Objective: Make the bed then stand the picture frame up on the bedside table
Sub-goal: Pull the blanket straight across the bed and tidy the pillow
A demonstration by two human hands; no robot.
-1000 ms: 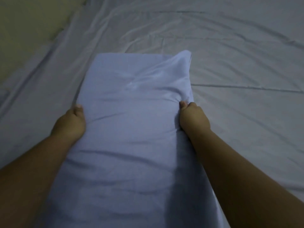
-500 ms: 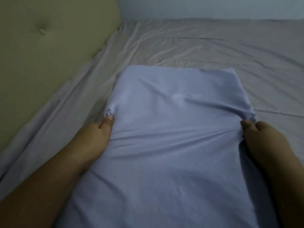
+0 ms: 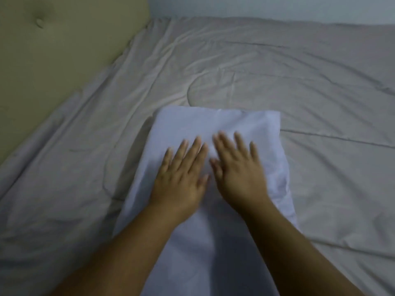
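Observation:
A pale blue pillow lies lengthwise on the bed, over a wrinkled grey sheet. My left hand rests flat on the pillow's middle with its fingers spread. Beside it, almost touching, my right hand also lies flat and open on the pillow. Neither hand grips the fabric. Both hands are slightly blurred. No picture frame or bedside table shows in this view.
An olive padded headboard with a button tuft runs along the left side of the bed. A pale wall stands behind the far edge of the mattress. The sheet carries creases and folds around the pillow.
Both hands have let go of the pillow's side edges and moved inward onto its top, flat and open. The pillow now lies on the bed, farther from me.

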